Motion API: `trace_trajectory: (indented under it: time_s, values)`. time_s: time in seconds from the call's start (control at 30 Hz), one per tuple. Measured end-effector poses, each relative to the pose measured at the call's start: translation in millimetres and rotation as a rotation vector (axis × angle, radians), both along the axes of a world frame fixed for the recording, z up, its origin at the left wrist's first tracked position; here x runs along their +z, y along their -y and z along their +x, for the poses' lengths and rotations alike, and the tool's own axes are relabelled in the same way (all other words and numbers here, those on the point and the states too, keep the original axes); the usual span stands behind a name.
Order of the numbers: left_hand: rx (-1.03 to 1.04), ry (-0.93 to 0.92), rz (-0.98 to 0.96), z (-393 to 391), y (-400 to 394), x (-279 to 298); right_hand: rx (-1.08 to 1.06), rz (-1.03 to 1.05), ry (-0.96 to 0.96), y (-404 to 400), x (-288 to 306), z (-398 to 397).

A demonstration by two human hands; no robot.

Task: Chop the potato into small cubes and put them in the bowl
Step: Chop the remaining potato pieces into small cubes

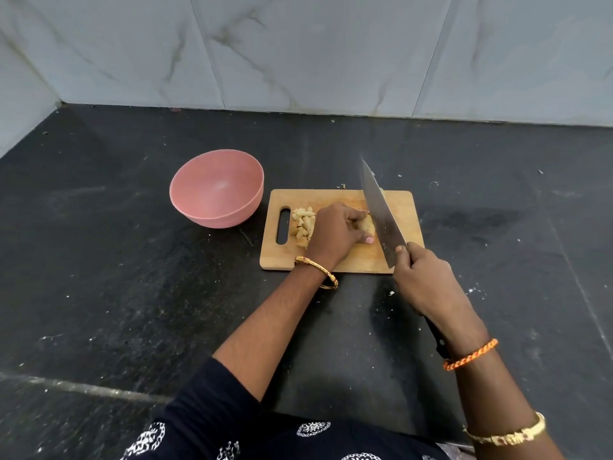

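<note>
Nearby, pink bowl holding nothing, potato cubes on cutting board

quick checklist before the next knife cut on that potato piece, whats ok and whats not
1. Right hand grips knife: ok.
2. Left hand steadies the potato piece on the cutting board: ok.
3. Left thumb tip close to the blade: not ok, tuck it.
4. Cut cubes piled left, away from the blade: ok.
5. Pink bowl beside the board, no cubes in it: ok.
6. Blade touching potato: cannot tell.
</note>
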State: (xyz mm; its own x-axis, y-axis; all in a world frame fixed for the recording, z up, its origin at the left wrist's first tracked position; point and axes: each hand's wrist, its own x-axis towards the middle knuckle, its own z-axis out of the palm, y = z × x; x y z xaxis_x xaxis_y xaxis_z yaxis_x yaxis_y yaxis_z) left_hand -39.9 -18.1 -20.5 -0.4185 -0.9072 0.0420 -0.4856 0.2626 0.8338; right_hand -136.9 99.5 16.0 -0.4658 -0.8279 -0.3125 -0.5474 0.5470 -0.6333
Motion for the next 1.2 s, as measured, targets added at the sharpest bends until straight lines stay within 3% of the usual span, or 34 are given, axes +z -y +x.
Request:
trace_trajectory:
  time_s: [0.43, 0.7, 0.93, 1.2]
  values:
    - [-0.005, -0.005, -0.035, 0.0, 2.6, -2.5, 0.026, 0.056, -0.197, 23.7, 4.5, 13.8]
    - [-0.006, -0.016, -0.046, 1.8, 2.5, -1.4, 0.036, 0.191, -0.121, -11.0, -4.7, 19.8]
    - [-0.005, -0.016, -0.007, 2.9, 1.1, -1.3, -0.008, 0.082, -0.013, -46.3, 6.8, 6.5]
    - [-0.012, -0.008, 0.028, 3.3, 1.9, -2.0, -0.006, 0.005, -0.048, -14.8, 5.2, 7.1]
